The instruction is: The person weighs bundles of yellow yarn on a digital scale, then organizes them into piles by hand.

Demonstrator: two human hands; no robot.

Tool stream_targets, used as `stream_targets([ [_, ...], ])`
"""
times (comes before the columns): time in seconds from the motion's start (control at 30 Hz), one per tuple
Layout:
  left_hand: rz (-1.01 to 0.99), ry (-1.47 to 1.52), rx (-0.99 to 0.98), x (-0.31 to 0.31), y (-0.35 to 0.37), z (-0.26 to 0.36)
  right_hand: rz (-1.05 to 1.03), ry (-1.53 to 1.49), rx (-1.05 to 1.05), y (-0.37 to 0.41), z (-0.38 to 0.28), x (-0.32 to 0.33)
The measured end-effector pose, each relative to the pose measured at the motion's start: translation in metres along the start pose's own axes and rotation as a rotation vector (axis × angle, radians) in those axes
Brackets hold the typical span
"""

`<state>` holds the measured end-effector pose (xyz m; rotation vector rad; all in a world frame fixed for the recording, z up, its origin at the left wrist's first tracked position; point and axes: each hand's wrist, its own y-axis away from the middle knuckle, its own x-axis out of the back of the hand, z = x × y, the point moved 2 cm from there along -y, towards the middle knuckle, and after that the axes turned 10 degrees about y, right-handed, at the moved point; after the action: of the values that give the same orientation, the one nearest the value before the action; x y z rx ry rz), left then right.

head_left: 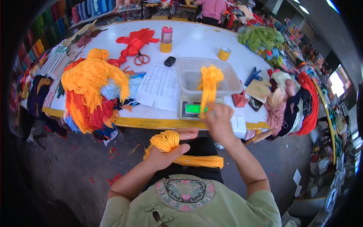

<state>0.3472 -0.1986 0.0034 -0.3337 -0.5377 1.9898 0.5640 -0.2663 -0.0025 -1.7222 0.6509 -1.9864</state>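
My left hand (pixel 168 153) holds a thick bundle of orange-yellow yarn (pixel 165 140) over my lap, and more of it (pixel 200 161) lies across my legs. My right hand (pixel 219 119) pinches a smaller tuft of the same yarn (pixel 209 81) and holds it up in front of a digital scale (pixel 193 109) with a lit green display. A clear plastic tub (pixel 189 75) sits on the scale. The tuft's top hangs at the tub's rim.
A printed sheet (pixel 159 86), red scissors (pixel 141 58), tape rolls (pixel 224 53) and a red-capped bottle (pixel 166 38) lie on the white table (pixel 200 39). Heaps of yellow, orange and red yarn (pixel 90 90) fill the left, mixed yarns (pixel 291 102) the right. A person (pixel 211 9) sits beyond.
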Motion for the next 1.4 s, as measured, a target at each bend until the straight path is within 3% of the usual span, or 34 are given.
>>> stream_targets([
  [0.1, 0.034, -0.183, 0.054, -0.016, -0.009, 0.001, -0.171, -0.143, 0.227, 0.014, -0.041, 0.037],
  [0.17, 0.001, -0.352, 0.025, -0.026, -0.010, -0.008, -0.233, -0.393, 0.088, 0.021, -0.046, 0.055],
  [0.27, -0.197, -0.245, 0.375, -0.031, 0.000, -0.023, -0.433, -0.606, -0.058, 0.035, -0.023, 0.060],
  [0.3, -0.145, -0.256, 0.328, -0.034, 0.003, -0.025, -0.509, -0.685, -0.098, 0.040, -0.010, 0.059],
  [0.37, -0.066, -0.103, 0.398, -0.034, 0.001, -0.018, -0.319, -0.942, -0.287, 0.057, 0.025, 0.035],
  [0.43, 0.018, 0.016, 0.390, -0.032, 0.006, -0.022, -0.225, -0.522, -0.400, 0.084, 0.080, 0.006],
  [0.5, 0.002, 0.018, 0.412, -0.030, 0.011, -0.026, -0.307, -0.248, -0.390, 0.111, 0.125, -0.018],
  [0.6, 0.000, 0.056, 0.457, -0.034, 0.012, -0.025, -0.292, -0.173, -0.317, 0.120, 0.140, -0.029],
  [0.9, 0.057, 0.062, 0.451, -0.035, 0.008, -0.024, -0.229, -0.307, -0.431, 0.137, 0.145, -0.041],
  [1.0, 0.043, -0.016, 0.384, -0.025, 0.005, -0.026, -0.209, -0.100, -0.274, 0.120, 0.113, -0.016],
  [1.03, 0.019, -0.026, 0.354, -0.024, 0.005, -0.028, -0.246, -0.162, -0.292, 0.108, 0.097, -0.003],
  [1.1, -0.057, -0.041, 0.356, -0.024, 0.001, -0.026, -0.227, -0.451, -0.120, 0.073, 0.059, 0.030],
  [1.17, -0.166, -0.039, 0.413, -0.027, -0.006, -0.018, -0.250, -0.526, 0.213, 0.039, 0.022, 0.063],
  [1.27, -0.255, -0.325, 0.154, -0.029, -0.001, -0.034, -0.300, -0.393, 0.457, 0.009, -0.014, 0.085],
  [1.3, -0.284, -0.207, 0.289, -0.025, 0.002, -0.034, -0.288, -0.392, 0.443, 0.006, -0.015, 0.082],
  [1.4, -0.169, -0.011, 0.385, -0.015, 0.005, -0.021, -0.280, -0.471, 0.373, 0.000, -0.020, 0.062],
])
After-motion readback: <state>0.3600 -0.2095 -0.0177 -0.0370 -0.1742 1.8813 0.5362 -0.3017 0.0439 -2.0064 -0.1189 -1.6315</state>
